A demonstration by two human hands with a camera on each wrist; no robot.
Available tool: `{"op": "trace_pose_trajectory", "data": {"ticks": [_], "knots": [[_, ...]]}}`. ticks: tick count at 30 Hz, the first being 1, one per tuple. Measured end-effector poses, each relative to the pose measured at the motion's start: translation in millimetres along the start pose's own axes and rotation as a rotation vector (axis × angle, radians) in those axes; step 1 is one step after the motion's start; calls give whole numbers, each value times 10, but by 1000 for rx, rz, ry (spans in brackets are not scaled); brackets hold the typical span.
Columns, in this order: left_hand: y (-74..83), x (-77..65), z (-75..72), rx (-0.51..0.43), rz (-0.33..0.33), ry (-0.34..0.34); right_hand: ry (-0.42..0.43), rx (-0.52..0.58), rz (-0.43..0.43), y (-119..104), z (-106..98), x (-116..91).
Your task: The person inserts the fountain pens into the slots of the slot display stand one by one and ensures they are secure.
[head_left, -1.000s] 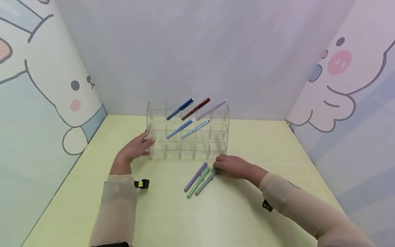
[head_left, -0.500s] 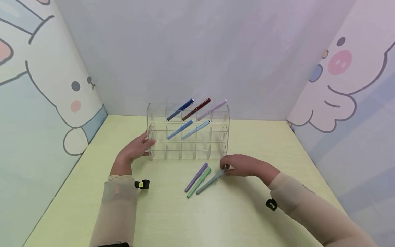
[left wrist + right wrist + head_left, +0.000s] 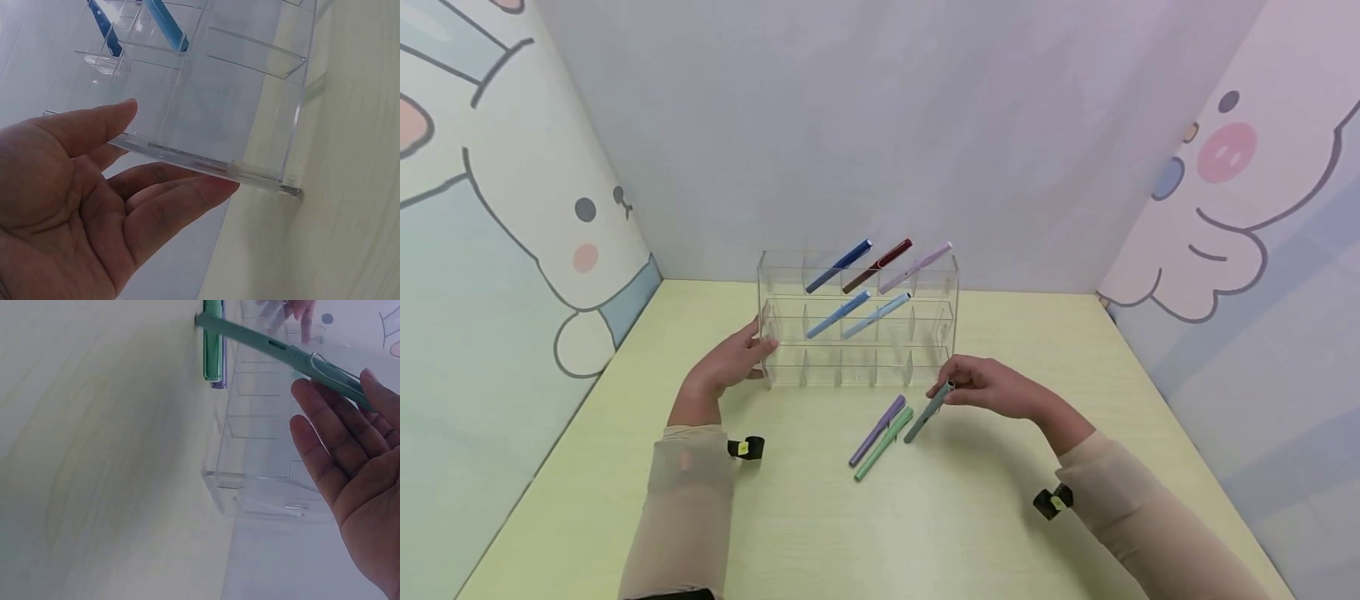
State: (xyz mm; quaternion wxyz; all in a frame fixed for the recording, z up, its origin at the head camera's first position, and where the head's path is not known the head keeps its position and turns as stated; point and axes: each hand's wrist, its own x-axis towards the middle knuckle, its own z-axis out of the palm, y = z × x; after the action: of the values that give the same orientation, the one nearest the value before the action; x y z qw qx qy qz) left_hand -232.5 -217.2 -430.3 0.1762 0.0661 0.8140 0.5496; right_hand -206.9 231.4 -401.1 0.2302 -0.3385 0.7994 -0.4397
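Fingers point(image 3: 317, 445) and thumb on the right hand point(image 3: 992, 389) have a slim grey-green capped pen point(image 3: 928, 415) pinched by its cap end, just in front of the right end of a clear acrylic three-tier rack point(image 3: 857, 376). Half a second ago it was lying lower and flatter over the pale yellow table point(image 3: 820, 533); now it's tipped up and nearer the rack, while the light-green pen point(image 3: 883, 445) and purple pen point(image 3: 877, 431) beside it haven't budged. Long axis is on a slant: cap end up and away to the right, other end down, left and back toward the person. Any lettering on it is too small to read. Left hand point(image 3: 730, 358) is still gripping the rack's left side panel, thumb one side, fingers the other.
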Motion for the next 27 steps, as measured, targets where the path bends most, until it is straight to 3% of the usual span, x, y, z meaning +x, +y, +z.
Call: {"op": "trace_pose_trajectory", "data": {"ticks": [6,13,27], "knots": [[-1,-10,6,-10,-2,2,97,53,-63,-17,35,7],[-2,-1,-10,-9,4,-3,279,121,-139,-32,96,78],[2,-17,2,-11,9,-6,581,281,-401,-282,13,237]]}}
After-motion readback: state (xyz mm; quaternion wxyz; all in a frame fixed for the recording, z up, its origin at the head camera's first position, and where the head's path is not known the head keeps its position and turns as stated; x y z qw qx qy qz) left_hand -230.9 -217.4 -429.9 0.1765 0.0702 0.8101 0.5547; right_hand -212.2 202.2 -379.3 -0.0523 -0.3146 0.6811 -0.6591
